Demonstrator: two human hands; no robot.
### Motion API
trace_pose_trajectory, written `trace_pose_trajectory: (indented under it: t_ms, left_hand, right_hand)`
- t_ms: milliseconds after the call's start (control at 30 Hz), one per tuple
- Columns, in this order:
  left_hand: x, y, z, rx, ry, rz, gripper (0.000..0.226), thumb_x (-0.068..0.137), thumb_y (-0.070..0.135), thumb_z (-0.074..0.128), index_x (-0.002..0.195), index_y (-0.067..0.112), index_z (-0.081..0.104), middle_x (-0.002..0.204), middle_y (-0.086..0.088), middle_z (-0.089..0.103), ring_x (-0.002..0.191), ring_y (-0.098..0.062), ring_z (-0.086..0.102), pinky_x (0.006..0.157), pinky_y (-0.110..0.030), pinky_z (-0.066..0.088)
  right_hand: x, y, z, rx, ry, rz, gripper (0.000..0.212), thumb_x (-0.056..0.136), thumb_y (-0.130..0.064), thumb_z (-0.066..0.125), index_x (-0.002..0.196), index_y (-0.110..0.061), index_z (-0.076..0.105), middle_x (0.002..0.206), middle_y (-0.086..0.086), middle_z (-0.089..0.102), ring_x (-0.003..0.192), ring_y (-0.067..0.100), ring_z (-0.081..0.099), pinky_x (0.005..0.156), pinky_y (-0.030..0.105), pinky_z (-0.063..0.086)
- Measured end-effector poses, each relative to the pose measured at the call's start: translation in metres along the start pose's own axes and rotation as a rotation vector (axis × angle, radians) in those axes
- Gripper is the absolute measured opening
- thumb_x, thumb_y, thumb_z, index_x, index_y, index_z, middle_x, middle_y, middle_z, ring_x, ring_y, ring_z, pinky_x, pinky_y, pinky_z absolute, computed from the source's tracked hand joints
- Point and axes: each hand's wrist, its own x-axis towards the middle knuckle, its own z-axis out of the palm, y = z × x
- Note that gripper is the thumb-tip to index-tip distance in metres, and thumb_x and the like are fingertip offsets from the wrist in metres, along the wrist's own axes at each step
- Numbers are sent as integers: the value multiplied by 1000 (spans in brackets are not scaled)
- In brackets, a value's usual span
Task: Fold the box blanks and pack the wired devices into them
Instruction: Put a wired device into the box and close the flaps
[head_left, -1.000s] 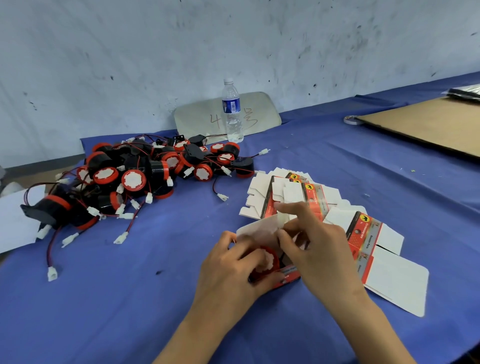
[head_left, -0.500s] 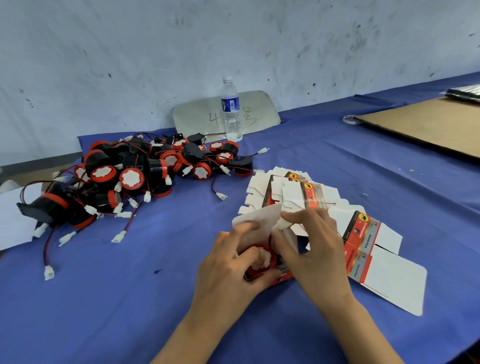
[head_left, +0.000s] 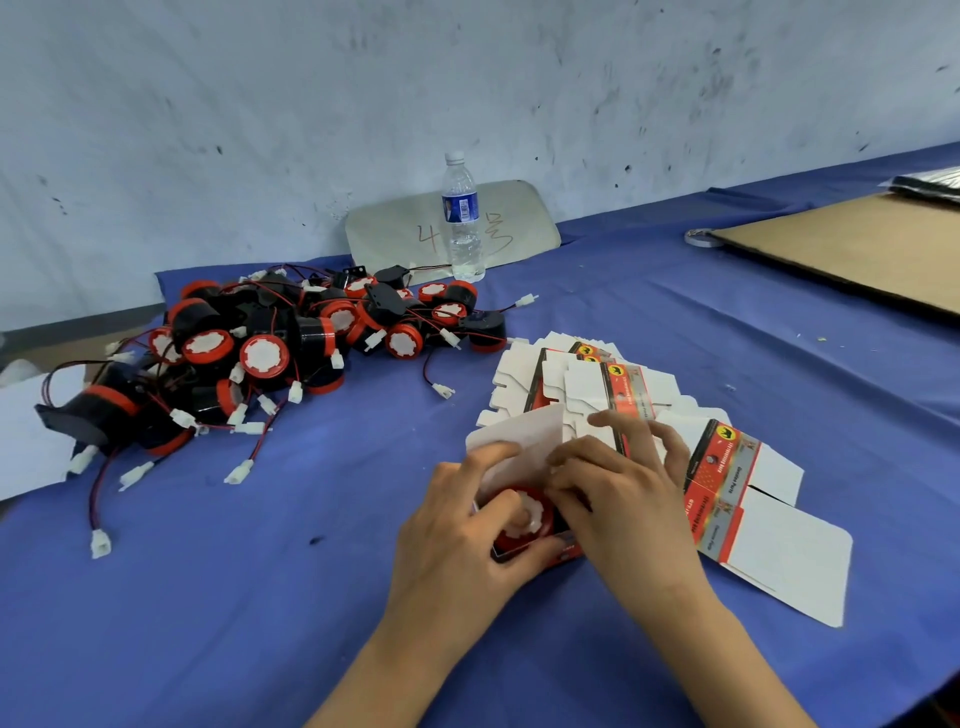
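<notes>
A small red and white box (head_left: 519, 441) lies near the table's front, its white lid flap raised. Inside it sits a black and red wired device (head_left: 527, 517) with a white face. My left hand (head_left: 457, 540) grips the box's open end, thumb on the device. My right hand (head_left: 618, 493) holds the box from the right, its fingers over the side flaps. Flat box blanks (head_left: 748, 509) fan out behind and to the right. A pile of wired devices (head_left: 270, 353) with white connectors lies at the back left.
A water bottle (head_left: 461, 218) stands at the back against a grey board (head_left: 514, 218). A brown cardboard sheet (head_left: 857, 249) and a tape roll (head_left: 701, 237) lie at the far right. White paper (head_left: 26, 436) hangs at the left edge. Blue cloth (head_left: 208, 597) covers the table.
My right hand has come down from the raised flap onto the box's right side. The left hand's grip on the box and device has stayed.
</notes>
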Motion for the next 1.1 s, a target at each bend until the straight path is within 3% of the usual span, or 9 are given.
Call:
trace_pose_trajectory:
  t_ms: [267,333,433,667,733,800,933,1000,1100]
  left_hand:
    - [-1,1,1,8,-2,2,34,79,56,56,77,23,64,129,14,50,91,-14,49,48,-23,46]
    - [-1,0,1,-1,3,10,33,80,53,55,76,21,63,129,12,51,90,-14,49,48,-21,43]
    - [-3,-1,1,4,2,-10,31,80,50,54,76,20,62,129,10,53,90,-14,49,47,-22,44]
    - [-6,0,4,-149,-26,-96,29,78,53,55,100,34,56,134,23,39,103,-9,51,65,-23,51]
    - [-7,0,4,-261,-31,-162,36,76,57,59,106,46,42,131,32,35,106,5,48,73,-11,45]
    - [-7,-2,5,-370,-33,-247,56,72,53,70,111,62,31,126,40,36,107,16,45,76,-4,41]
    - [-10,-11,8,-422,-111,-337,89,80,35,74,137,65,12,131,45,37,117,24,37,88,3,31]
    - [-9,-10,8,-442,-187,-319,93,88,31,66,141,63,-4,139,46,29,128,21,29,101,-4,28]
    - [-8,-10,10,-521,-287,-301,84,98,16,53,145,49,-8,152,34,19,144,5,12,120,-35,18]
  right_hand:
    - [0,-11,-22,-118,-245,-10,44,90,-33,31,69,-26,70,80,-16,68,116,26,58,111,58,5]
    - [2,-18,-26,-183,-450,26,49,93,-37,18,87,-28,65,100,-15,67,131,25,45,111,59,-11]
    - [-3,-19,-20,-202,-626,58,40,97,-37,9,124,-27,37,146,-11,37,145,24,14,100,57,-32]
    - [-2,-13,-18,-171,-693,3,34,100,-28,16,120,-22,41,134,-3,32,121,29,38,109,68,-8]
    - [-6,-9,-16,14,-631,46,29,99,-25,25,126,-26,35,136,-8,37,124,20,37,115,60,-1]
    - [-8,-7,-16,313,-486,31,38,96,-14,38,130,-30,37,131,-17,46,118,8,42,114,43,22]
    - [-3,1,-17,600,-140,100,61,89,-2,51,131,-45,41,139,-28,41,111,-9,52,84,10,43]
    - [-2,5,-14,804,-81,273,64,90,-2,57,124,-53,39,127,-28,52,95,-5,62,77,8,45]
    - [-1,9,-5,973,-133,432,44,88,-8,65,111,-45,55,104,-24,64,82,1,65,71,13,50]
